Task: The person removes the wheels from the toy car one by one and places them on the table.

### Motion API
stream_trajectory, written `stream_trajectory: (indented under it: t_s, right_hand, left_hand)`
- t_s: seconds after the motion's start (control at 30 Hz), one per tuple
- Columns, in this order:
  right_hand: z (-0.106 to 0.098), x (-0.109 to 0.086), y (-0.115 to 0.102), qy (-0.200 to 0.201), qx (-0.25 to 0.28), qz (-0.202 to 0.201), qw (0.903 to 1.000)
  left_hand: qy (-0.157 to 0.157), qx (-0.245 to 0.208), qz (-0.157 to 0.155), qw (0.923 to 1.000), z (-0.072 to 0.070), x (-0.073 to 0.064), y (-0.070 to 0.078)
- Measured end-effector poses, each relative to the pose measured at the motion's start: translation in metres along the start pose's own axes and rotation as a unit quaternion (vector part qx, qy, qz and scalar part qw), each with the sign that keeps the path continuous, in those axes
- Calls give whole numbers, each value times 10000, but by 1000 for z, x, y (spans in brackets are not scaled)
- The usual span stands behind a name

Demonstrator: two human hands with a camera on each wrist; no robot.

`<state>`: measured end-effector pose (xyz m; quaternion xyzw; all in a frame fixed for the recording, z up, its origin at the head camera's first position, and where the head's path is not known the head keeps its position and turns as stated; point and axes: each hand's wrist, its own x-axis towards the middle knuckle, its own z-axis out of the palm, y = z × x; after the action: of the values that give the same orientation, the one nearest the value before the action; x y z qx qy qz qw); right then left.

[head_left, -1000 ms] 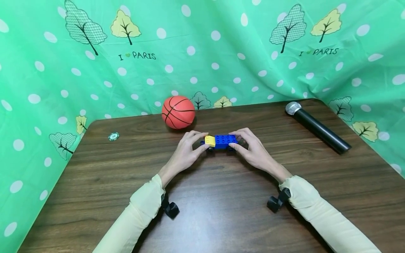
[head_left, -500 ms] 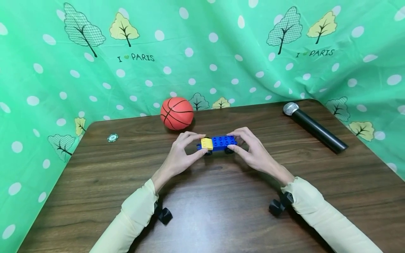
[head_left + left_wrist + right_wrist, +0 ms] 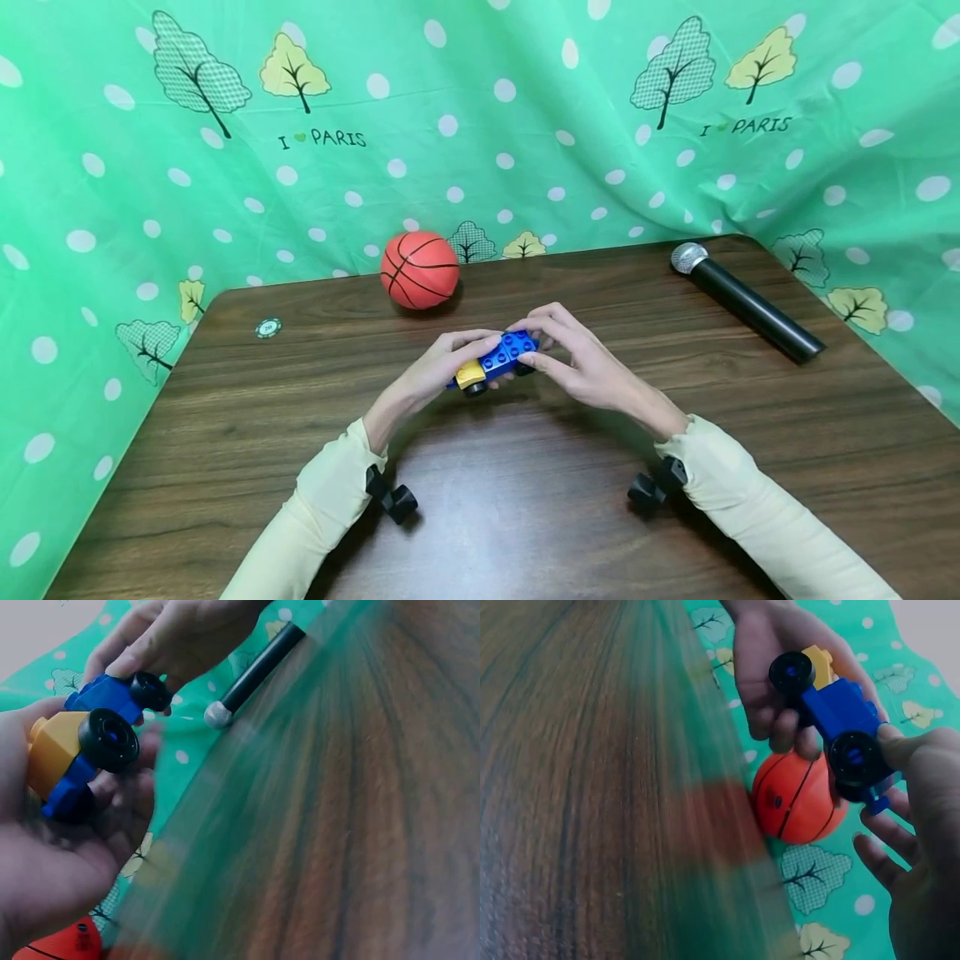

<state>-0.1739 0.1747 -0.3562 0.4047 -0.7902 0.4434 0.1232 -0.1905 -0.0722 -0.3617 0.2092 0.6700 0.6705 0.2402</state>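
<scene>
Both hands hold a toy car (image 3: 501, 357) made of blue studded blocks with a yellow front block (image 3: 56, 746) and black wheels (image 3: 855, 757). It is raised over the table and slants, its yellow end toward the lower left in the head view. My left hand (image 3: 423, 371) cups the yellow end, thumb across the top and fingers beneath. At the blue rear end, my right hand (image 3: 588, 367) pinches the car between thumb and fingers. The right wrist view shows the car's side and a small blue hitch (image 3: 877, 804) at the rear.
A red-orange basketball (image 3: 420, 271) sits near the table's back edge, behind the hands. A black microphone (image 3: 750, 304) with a silver head lies at the right. At the far left is a small round chip (image 3: 268, 327). A green printed cloth (image 3: 480, 108) hangs behind the wooden table (image 3: 517, 500).
The car has been lifted and turned, its yellow end swinging down and left. My left hand has shifted from pinching its sides to cupping it from below, and the right hand has moved slightly left.
</scene>
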Motion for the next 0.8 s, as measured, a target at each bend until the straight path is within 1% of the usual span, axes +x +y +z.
stream_trajectory:
  t_s: [0.03, 0.1, 0.23, 0.33, 0.47, 0.53, 0.6, 0.73, 0.8]
  right_hand:
    - [0, 0, 0, 26, 3, 49, 10000]
    - [1, 1, 2, 114, 11, 138, 9998]
    - [5, 3, 4, 436, 132, 466, 9979]
    - [9, 5, 5, 747, 296, 865, 9930]
    - [17, 8, 4, 1081, 457, 1342, 9840]
    - [22, 9, 3, 1180, 501, 1478, 9807]
    - [26, 9, 3, 1233, 522, 1561, 9786]
    - [31, 9, 3, 1330, 619, 1696, 9745]
    - [33, 10, 4, 1400, 767, 1737, 9718]
  left_hand:
    - [-58, -285, -7, 9996, 1, 0, -2]
    - [-38, -663, 85, 9978, 3, 0, -4]
    - [157, -1001, 214, 9946, 9, 0, -4]
    - [231, -1145, 323, 9926, 14, -1, -3]
    - [170, -1250, 629, 9900, 18, 0, -4]
    - [177, -1244, 776, 9890, 18, 1, -6]
    - [255, -1204, 872, 9886, 18, 2, -7]
    - [555, -1069, 870, 9889, 20, 3, -8]
    - [704, -971, 830, 9893, 21, 4, -8]
